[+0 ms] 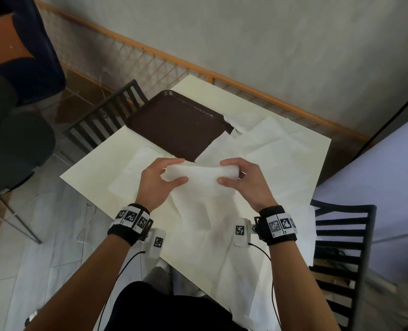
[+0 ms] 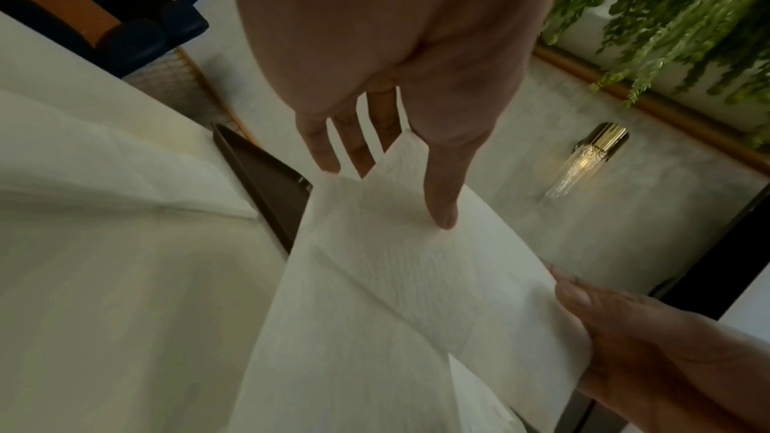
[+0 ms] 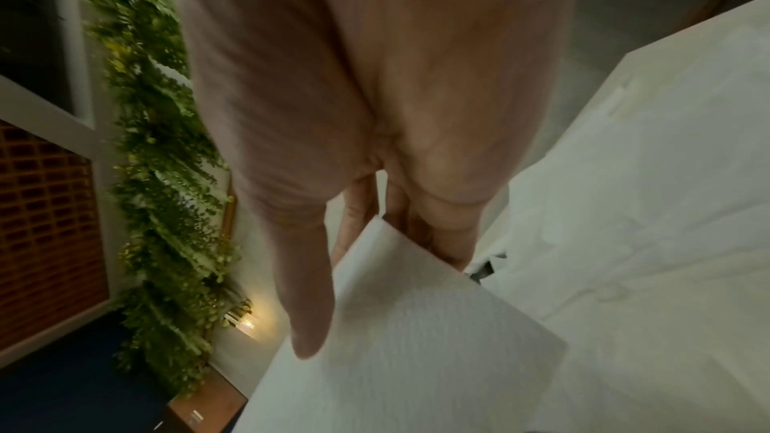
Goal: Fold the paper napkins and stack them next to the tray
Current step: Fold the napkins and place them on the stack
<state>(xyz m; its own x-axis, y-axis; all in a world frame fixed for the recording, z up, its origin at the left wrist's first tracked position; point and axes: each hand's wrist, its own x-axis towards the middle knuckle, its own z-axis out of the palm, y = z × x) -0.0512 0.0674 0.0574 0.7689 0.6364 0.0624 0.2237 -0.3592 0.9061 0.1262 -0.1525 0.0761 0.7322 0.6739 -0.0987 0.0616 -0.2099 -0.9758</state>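
A cream worktop (image 1: 98, 168) stands against a grey wall (image 1: 269, 44). Just before the brown tray (image 1: 174, 125), left hand (image 1: 158, 185) and right hand (image 1: 243, 182) pinch a white, textured napkin (image 1: 198, 177), held aloft.

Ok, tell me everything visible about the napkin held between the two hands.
The paper napkin is white, thin and lightly embossed, with a crease showing in the left wrist view. It is held up above the table, its top bent over into a soft fold and the rest hanging toward the person. The left hand pinches its left end, thumb in front, and the right hand pinches its right end. It hangs in front of the brown tray.
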